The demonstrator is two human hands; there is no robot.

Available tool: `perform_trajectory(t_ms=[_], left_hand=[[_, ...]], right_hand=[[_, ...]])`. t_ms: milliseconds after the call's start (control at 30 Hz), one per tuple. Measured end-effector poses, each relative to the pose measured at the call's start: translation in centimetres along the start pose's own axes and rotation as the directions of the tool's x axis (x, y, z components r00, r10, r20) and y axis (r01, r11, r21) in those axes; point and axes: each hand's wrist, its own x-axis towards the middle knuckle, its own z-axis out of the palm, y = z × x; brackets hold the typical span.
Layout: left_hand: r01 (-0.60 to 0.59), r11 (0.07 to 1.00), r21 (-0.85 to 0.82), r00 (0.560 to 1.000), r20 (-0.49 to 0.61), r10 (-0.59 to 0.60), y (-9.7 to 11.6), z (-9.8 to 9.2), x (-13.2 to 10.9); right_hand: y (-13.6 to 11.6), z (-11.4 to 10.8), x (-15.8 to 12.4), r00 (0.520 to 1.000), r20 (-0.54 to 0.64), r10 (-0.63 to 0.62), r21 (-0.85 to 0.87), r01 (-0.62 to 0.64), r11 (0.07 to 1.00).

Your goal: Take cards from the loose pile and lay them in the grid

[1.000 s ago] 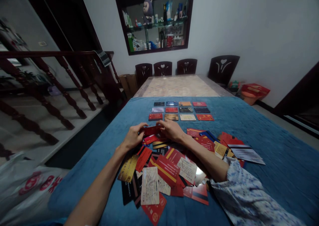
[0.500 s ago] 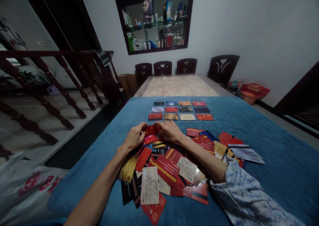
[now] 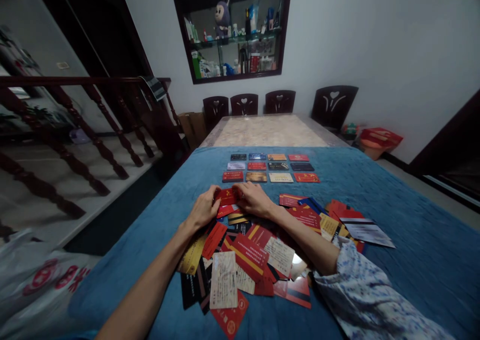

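Note:
A red card [image 3: 227, 196] with gold marks is held between both hands, just in front of the neat rows. My left hand [image 3: 205, 207] grips its left end with thumb and fingers. At its right end, the fingers of my right hand [image 3: 253, 198] are closed on it. Below and to the right lies a loose, overlapping pile of cards, among them a cream card [image 3: 223, 280], a gold card [image 3: 193, 254] and a silver card [image 3: 368, 231]. Beyond the hands, several cards lie in three rows, with a red card [image 3: 233, 176] at the near left corner.
A blue cloth [image 3: 378, 195] covers the near part of the table, with bare tabletop [image 3: 270, 130] behind it. Dark chairs [image 3: 333, 105] stand at the far end. On the left are a wooden railing [image 3: 105, 152] and white plastic bags [image 3: 41, 280].
The red card between my hands has tilted slightly, so more of its face shows. Both hands remain in nearly the same place, and the view has shifted a little.

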Motion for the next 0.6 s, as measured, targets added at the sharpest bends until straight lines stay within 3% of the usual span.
perform_trajectory(t_ms=[600], left_hand=[[-0.119, 0.993, -0.015, 0.993, -0.007, 0.119, -0.24, -0.26, 0.07]], right_hand=[[0.84, -0.14, 0.4, 0.999, -0.037, -0.033, -0.103, 0.029, 0.994]])
